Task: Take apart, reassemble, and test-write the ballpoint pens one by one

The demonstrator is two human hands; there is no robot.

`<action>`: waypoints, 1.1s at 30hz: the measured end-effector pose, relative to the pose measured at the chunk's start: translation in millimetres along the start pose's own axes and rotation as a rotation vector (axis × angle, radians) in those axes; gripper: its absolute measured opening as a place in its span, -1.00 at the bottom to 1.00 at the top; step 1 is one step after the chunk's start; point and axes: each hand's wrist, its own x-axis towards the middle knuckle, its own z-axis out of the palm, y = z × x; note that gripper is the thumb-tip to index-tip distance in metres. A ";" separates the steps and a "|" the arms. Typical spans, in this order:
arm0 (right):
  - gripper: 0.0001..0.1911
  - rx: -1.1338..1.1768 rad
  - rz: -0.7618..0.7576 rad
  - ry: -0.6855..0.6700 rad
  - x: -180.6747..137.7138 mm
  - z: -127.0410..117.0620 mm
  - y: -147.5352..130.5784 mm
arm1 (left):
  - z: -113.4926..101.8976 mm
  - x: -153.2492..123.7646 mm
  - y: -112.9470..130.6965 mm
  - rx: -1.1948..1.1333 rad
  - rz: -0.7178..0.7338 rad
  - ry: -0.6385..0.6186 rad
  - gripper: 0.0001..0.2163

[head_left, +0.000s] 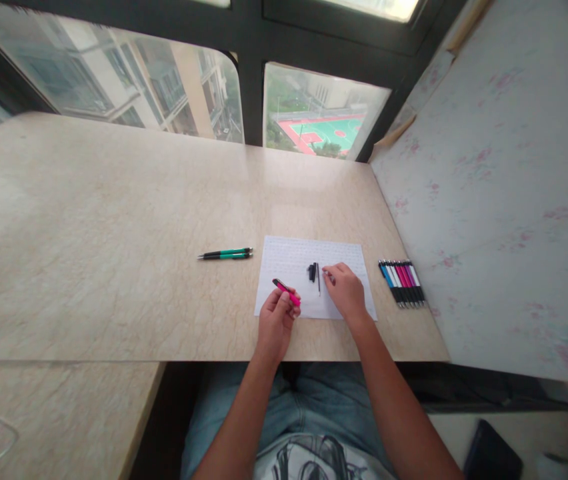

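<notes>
My left hand (278, 319) grips a pink pen barrel (290, 295) with a dark end and clip pointing up and to the left. My right hand (345, 288) rests over the right part of a white written sheet of paper (274, 253), its thumb and fingers pinched together. A small piece seems to be at those fingertips, too tiny to make out. Just left of them lies a thin dark refill (319, 280) on the sheet. Beside the refill are small black pen parts (313, 271).
Left of the paper lie two green and black pens (225, 254). A row of several blue, white and pink pens (401, 283) lies at the right, near the flowered wall (489, 220). The stone tabletop (114, 240) reaches back to the windows. A white cable (7, 427) is at lower left.
</notes>
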 end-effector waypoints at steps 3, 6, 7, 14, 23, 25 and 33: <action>-0.75 0.093 -0.002 0.029 -0.1 -0.7 0.2 | 0.5 -0.3 0.6 -0.010 -0.002 0.008 -0.79; -0.74 0.324 0.018 0.054 -7.5 -3.3 -4.5 | 1.1 -0.7 2.3 -0.038 -0.017 0.020 -0.78; -0.74 0.430 0.042 0.048 -12.1 -4.5 -7.9 | 1.2 -0.9 3.0 -0.048 -0.025 0.020 -0.78; -0.74 0.971 0.216 -0.151 -50.5 -13.9 -44.7 | 2.9 -0.6 7.3 -0.108 -0.032 0.025 -0.78; -0.79 1.004 0.200 -0.173 -55.4 -15.1 -50.7 | 2.7 -1.1 5.4 -0.095 -0.012 -0.010 -0.83; -0.79 0.994 0.186 -0.161 -54.8 -14.5 -50.5 | 1.9 -1.2 4.3 -0.081 -0.007 -0.024 -0.83; -0.78 0.980 0.205 -0.141 -54.1 -13.7 -53.3 | 1.0 -0.5 3.3 -0.050 -0.008 -0.019 -0.83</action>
